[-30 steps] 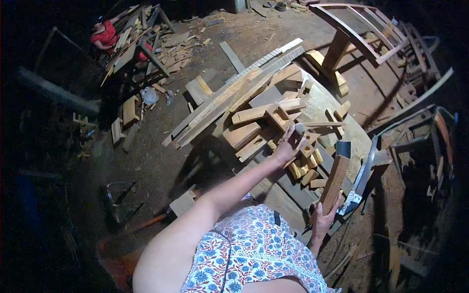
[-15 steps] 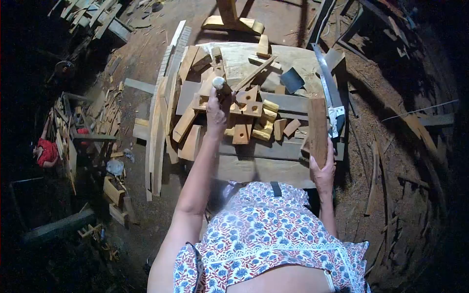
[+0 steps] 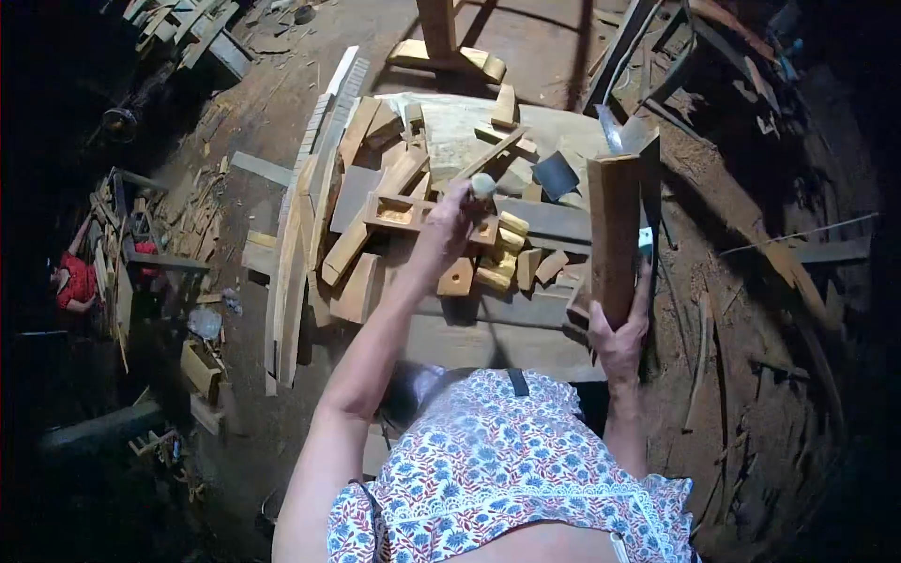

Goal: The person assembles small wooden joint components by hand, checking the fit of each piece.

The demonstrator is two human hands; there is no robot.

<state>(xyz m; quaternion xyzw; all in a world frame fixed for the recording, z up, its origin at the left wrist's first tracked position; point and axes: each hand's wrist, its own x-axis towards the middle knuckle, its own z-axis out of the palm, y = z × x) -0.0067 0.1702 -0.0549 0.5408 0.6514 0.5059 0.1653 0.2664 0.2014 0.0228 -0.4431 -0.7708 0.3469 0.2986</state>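
Observation:
My left hand [image 3: 449, 220] is closed around a tool with a pale round end [image 3: 483, 185]; the rest of it is hidden. It is over a wooden piece with square cut-outs [image 3: 394, 214], among several small blocks. My right hand [image 3: 619, 345] grips the lower end of a thick wooden block [image 3: 615, 244], held upright at the bench's right side. Beyond that block, a metal blade [image 3: 610, 129] shows only in part. Below my left hand lies a small block with a hole [image 3: 456, 278].
Long wooden strips [image 3: 310, 225] lie along the bench's left side. A dark square sheet [image 3: 556, 175] and a yellowish block [image 3: 502, 253] lie on the bench [image 3: 526, 342]. Scrap wood covers the floor at both sides. A person in red [image 3: 77, 280] is at far left.
My left hand has moved right with the pale-ended tool. The block in my right hand has come up and tilted more upright, now covering much of the metal blade.

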